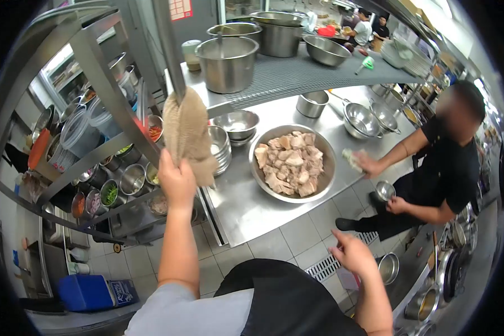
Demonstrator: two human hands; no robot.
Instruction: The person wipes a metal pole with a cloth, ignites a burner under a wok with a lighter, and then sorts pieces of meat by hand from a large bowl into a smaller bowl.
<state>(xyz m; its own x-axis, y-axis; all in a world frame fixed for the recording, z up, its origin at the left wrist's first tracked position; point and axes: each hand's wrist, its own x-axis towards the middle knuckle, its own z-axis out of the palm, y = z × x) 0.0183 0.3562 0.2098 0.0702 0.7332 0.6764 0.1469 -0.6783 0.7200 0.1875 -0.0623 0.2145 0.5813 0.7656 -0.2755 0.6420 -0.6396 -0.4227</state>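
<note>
Dark apron cloth [288, 297] fills the bottom of the view, right under the camera. Just above it, the right hand [354, 253] hangs loose over the floor tiles [274, 243]. Its fingers are half curled and it holds nothing.

Up higher, the left hand [176, 182] is raised. Its grip is closed on the bottom end of a tan rag [187, 134]. The rag hangs from a steel post [171, 50] of the shelf rack [95, 73] and wraps around it.

To wipe the post well, I think the hand should keep a firm squeeze on the rag and slide it straight along the post. The rag should stay folded around the metal so it rubs every side. It should stay away from the food close by.

Beside the rag stand stacked steel bowls [221, 148] on the counter [252, 207]. Next to them sits a big bowl of pale meat chunks [291, 163]. Small pots of chopped food [109, 193] sit on the rack to the left. A tall pot [227, 64] stands on the shelf above.

Across the counter, another person in black [445, 162] wipes the counter edge with a small cloth [353, 158] and holds a little cup [385, 190] in the other hand.
</note>
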